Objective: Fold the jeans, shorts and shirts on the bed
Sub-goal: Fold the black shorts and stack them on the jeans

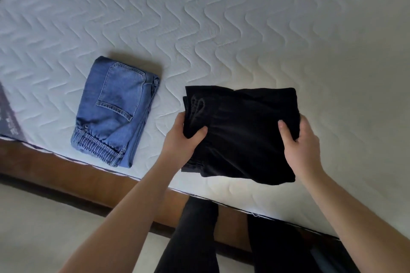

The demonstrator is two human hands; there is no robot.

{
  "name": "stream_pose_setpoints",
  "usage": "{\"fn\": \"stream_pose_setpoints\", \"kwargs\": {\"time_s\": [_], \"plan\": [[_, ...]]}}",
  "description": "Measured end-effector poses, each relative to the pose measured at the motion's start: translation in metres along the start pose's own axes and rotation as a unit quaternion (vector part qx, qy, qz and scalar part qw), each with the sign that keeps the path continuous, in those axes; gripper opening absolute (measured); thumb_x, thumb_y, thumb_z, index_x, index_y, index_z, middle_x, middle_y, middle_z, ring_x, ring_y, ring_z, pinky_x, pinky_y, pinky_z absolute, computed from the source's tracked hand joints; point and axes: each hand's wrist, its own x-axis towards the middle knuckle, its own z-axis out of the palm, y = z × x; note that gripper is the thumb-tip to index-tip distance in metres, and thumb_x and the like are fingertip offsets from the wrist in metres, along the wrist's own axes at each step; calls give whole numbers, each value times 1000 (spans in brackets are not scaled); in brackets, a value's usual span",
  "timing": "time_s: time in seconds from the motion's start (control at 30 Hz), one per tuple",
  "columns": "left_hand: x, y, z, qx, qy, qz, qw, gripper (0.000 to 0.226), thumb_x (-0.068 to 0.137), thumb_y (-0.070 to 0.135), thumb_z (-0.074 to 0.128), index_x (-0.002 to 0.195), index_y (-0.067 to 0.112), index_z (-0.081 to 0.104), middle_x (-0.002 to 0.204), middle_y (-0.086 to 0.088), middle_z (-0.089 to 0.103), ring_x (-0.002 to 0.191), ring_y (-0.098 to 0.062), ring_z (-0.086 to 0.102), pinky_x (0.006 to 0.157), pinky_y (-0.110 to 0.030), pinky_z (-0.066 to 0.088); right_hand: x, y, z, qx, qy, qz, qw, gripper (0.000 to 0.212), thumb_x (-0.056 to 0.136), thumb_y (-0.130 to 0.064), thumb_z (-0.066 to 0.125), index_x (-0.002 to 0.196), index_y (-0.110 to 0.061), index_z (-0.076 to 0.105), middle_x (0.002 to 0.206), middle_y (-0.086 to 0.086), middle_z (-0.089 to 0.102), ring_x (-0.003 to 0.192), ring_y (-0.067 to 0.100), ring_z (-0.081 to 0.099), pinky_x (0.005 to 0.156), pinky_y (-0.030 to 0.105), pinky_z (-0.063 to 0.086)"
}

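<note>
White quilted fabric with a wavy stitch covered the mattress point(244, 29), which filled most of the view and ran from the far edge down to the near side. Below it a brown wooden bed frame point(93, 179) ran slantwise across the lower left, with pale floor point(44, 228) beyond that. The person's legs point(193, 239) in dark trousers stood against the frame at the bottom. On the mattress near its front edge lay a folded black garment point(241, 135), whether jeans, shorts or a shirt could not be told; a faint looped mark showed at its upper left corner. Both hands clamped on it from the near side: the left hand point(184, 139) gripped its left edge with the thumb on top and the fingers hidden under the cloth, and the right hand point(299, 146) gripped its right edge the same way. Whether the garment rested fully on the mattress or was lifted a little could not be told. Just to its left, apart from it, lay blue jeans point(115, 111) folded into a neat block, a back pocket facing up and a gathered elastic cuff at the near end.
</note>
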Motion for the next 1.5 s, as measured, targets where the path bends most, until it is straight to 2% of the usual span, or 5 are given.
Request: {"fn": "stream_pose_setpoints", "kwargs": {"time_s": [0.3,0.8,1.03,1.23,1.5], "plan": [[-94,60,-102,-20,-10,64,998,47,70,58,72,110,44,52,100,23,69,91,4,67,76,-17,50,-98,-103,-46,70,-6,8,998,31,94,-54,50,122,-40,50,99,-37,60,90,-18,57,73,15,45],[-161,102,-172,17,-30,148,988,24,84,44,72,101,44,54,94,34,66,86,13,63,66,-1,44,-191,-192,-72,108,59,2,992,20,94,-47,53,113,-50,47,100,-41,58,91,-19,56,70,14,43],[-203,86,-189,-28,6,142,989,27,81,54,71,102,51,54,99,30,67,90,9,65,84,-27,52,-203,-199,-72,82,23,-55,995,30,97,-33,52,127,-30,51,100,-29,59,89,-23,53,64,0,42],[-247,61,-220,-166,29,97,981,46,71,57,75,112,41,61,108,6,73,99,-17,70,92,-48,54,-214,-224,-50,94,-32,-101,990,26,96,-39,53,122,-38,51,99,-33,62,91,-15,58,66,3,44],[-282,16,-280,-229,121,78,963,50,69,54,77,113,35,63,106,-1,74,96,-23,72,91,-51,54,-224,-279,4,66,-106,-165,978,29,96,-38,55,124,-32,53,103,-26,62,91,-18,55,68,3,42]]}}
